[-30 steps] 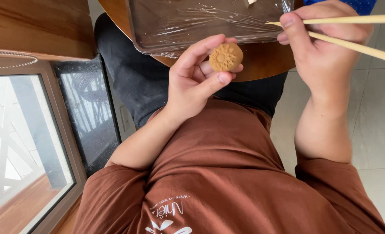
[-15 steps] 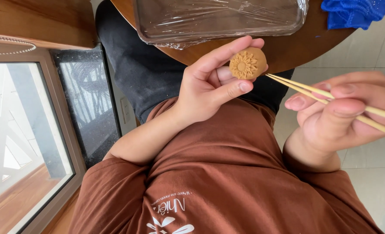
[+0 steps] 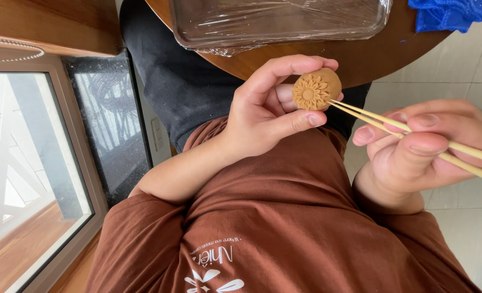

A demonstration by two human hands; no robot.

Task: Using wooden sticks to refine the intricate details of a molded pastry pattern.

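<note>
My left hand (image 3: 268, 108) grips a small round tan cake (image 3: 316, 89) between thumb and fingertips; its face, stamped with a flower pattern, is turned toward me. My right hand (image 3: 425, 149) pinches a pair of light wooden chopsticks (image 3: 414, 133), whose tips touch the cake's right edge. Both hands hover over my lap, just in front of the round wooden table (image 3: 360, 59).
A rectangular tray wrapped in clear film (image 3: 279, 21) sits on the table, with a blue cloth (image 3: 450, 13) at its right. A window with a grey frame (image 3: 35, 163) and a dark stone sill lie to my left. Pale floor tiles show at right.
The right hand came down from beside the tray and brought the chopstick tips against the cake. The left hand lifted and turned the cake slightly; the view has closed in.
</note>
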